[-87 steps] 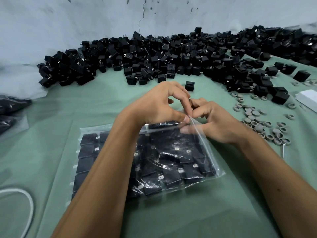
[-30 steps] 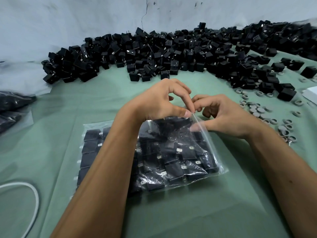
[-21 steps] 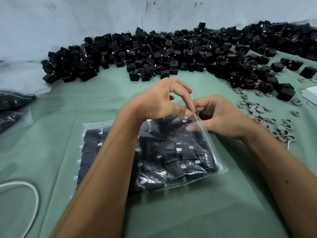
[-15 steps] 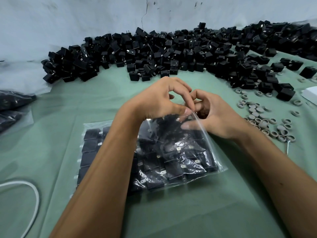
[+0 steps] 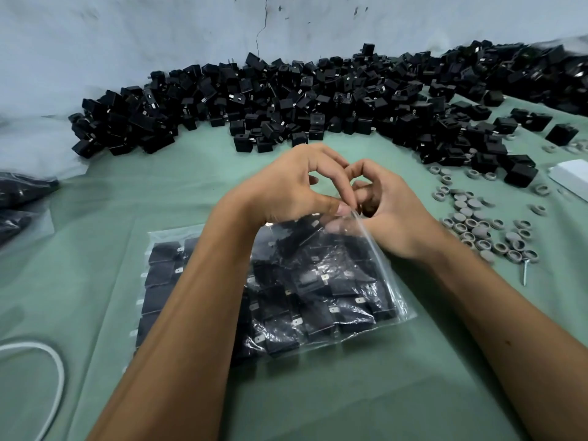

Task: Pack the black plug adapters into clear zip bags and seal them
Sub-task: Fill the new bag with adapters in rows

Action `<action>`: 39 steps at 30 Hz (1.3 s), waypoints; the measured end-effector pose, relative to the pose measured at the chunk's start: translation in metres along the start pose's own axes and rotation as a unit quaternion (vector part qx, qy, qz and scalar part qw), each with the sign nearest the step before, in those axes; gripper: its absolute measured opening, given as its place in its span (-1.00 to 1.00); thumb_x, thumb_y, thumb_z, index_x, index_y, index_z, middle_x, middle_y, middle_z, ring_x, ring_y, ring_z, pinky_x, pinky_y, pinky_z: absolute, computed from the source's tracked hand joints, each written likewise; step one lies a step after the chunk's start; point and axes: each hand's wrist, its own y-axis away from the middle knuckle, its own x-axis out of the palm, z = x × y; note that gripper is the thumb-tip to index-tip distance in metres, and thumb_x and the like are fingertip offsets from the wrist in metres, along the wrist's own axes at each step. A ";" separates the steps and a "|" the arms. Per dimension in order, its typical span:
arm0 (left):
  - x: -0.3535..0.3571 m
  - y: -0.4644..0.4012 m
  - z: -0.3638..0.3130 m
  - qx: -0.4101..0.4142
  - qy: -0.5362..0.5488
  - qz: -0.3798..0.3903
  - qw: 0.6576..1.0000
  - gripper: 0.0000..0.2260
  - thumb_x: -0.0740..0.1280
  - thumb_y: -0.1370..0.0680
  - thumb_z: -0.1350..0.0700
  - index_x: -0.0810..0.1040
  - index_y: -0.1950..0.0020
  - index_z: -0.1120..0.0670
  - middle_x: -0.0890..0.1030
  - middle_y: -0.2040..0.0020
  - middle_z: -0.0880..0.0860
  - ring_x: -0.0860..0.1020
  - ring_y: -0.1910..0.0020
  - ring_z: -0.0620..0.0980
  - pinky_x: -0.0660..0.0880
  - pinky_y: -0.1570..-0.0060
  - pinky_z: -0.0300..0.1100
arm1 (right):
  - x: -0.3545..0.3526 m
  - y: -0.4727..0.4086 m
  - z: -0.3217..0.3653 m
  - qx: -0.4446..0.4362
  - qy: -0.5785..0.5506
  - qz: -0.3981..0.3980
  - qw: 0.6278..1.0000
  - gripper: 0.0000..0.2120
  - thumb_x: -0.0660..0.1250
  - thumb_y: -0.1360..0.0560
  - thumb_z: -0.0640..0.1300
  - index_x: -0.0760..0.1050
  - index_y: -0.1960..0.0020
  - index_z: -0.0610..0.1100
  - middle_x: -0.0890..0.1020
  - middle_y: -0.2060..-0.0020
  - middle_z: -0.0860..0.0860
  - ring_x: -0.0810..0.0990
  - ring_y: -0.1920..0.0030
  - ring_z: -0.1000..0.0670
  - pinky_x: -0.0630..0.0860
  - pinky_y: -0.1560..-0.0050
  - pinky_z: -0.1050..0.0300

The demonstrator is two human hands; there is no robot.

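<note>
Zip bag (image 5: 318,291) is lying on the green worktop (image 5: 318,393), packed with black adapters — left hand (image 5: 286,192) and right hand (image 5: 391,214) are both pinching its far corner. Film's looking slick and floppy, load heavy — gripping along the zip strip seems wisest.
</note>
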 end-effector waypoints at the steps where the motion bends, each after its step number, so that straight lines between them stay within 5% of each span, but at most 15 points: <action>1: 0.000 -0.001 0.000 0.002 0.001 0.002 1.000 -0.87 0.59 -0.43 0.20 0.76 0.05 0.08 0.55 -0.23 0.02 0.51 -0.26 -0.10 0.40 -0.38 0.11 | 0.004 0.000 0.001 -0.002 -0.002 0.006 1.000 -0.45 0.66 -0.33 -0.22 0.44 -0.19 -0.10 0.76 0.11 -0.11 0.74 0.05 -0.18 0.61 -0.11 -0.30; 7: 0.001 -0.001 0.002 0.018 0.008 0.015 1.000 -0.89 0.58 -0.44 0.24 0.76 0.07 0.10 0.56 -0.20 0.07 0.49 0.01 -0.30 0.45 -0.31 0.19 | 0.014 -0.002 -0.002 -0.026 0.001 0.003 1.000 -0.47 0.66 -0.30 -0.24 0.49 -0.17 -0.14 0.73 0.05 -0.09 0.75 0.01 -0.12 0.65 -0.11 -0.25; 12: 0.001 -0.001 0.002 0.022 -0.001 0.011 1.000 -0.88 0.58 -0.44 0.22 0.76 0.05 0.09 0.55 -0.24 0.05 0.50 -0.09 -0.29 0.45 -0.33 0.09 | 0.015 -0.001 -0.001 -0.045 0.010 0.023 0.999 -0.51 0.64 -0.34 -0.31 0.49 -0.17 -0.14 0.76 0.14 -0.07 0.77 0.08 -0.07 0.68 -0.05 -0.04; 17: 0.001 -0.001 0.002 0.020 0.008 0.011 1.000 -0.88 0.58 -0.45 0.22 0.76 0.05 0.07 0.56 -0.21 0.05 0.52 -0.04 -0.28 0.46 -0.32 0.14 | 0.012 -0.002 -0.001 -0.046 0.005 0.013 0.999 -0.52 0.66 -0.33 -0.27 0.52 -0.16 -0.17 0.75 0.15 -0.09 0.76 0.07 -0.12 0.67 -0.06 -0.22; 21: -0.006 0.002 0.011 0.000 0.003 -0.037 0.999 -0.89 0.52 -0.52 0.21 0.73 -0.02 0.05 0.65 -0.13 0.02 0.58 -0.20 -0.01 0.53 -0.27 0.12 | 0.009 0.001 0.000 -0.031 -0.012 0.009 0.999 -0.48 0.67 -0.35 -0.17 0.53 -0.23 -0.08 0.76 0.10 -0.07 0.76 0.06 -0.09 0.68 -0.05 -0.05; 24: -0.021 0.008 0.027 -0.037 0.036 -0.057 0.997 -0.94 0.49 -0.54 0.20 0.72 0.00 0.08 0.71 0.07 -0.03 0.65 0.05 -0.01 0.61 -0.01 -0.10 | 0.010 0.002 -0.001 -0.002 -0.016 0.014 1.000 -0.39 0.69 -0.32 -0.13 0.53 -0.30 0.03 0.76 0.01 0.00 0.76 0.02 -0.03 0.66 -0.09 -0.10; 27: -0.032 0.016 0.045 -0.088 0.031 -0.026 0.995 -0.95 0.49 -0.55 0.17 0.71 0.00 0.10 0.65 0.27 -0.18 0.55 0.28 -0.27 0.45 0.24 -0.39 | 0.011 0.002 -0.002 0.001 -0.008 0.025 1.000 -0.40 0.67 -0.33 -0.19 0.55 -0.30 0.05 0.76 0.03 0.01 0.76 0.03 0.01 0.65 -0.07 0.01; 31: -0.034 0.022 0.056 -0.126 0.037 0.006 0.991 -0.94 0.49 -0.54 0.10 0.73 0.00 0.01 0.69 0.19 -0.11 0.59 0.19 -0.23 0.48 0.19 -0.31 | 0.012 0.004 -0.001 -0.015 -0.025 0.017 0.999 -0.49 0.63 -0.36 -0.23 0.59 -0.25 0.00 0.76 0.12 0.01 0.75 0.14 0.04 0.62 0.08 0.26; 39: -0.030 0.017 0.051 -0.117 0.050 -0.007 0.992 -0.93 0.50 -0.53 0.08 0.73 0.00 0.01 0.72 0.04 0.06 0.67 0.02 -0.02 0.57 -0.02 -0.15 | 0.015 0.002 -0.005 -0.052 -0.047 0.025 0.997 -0.66 0.61 -0.38 -0.29 0.63 -0.12 -0.14 0.75 0.10 -0.04 0.76 0.12 -0.03 0.62 0.06 0.26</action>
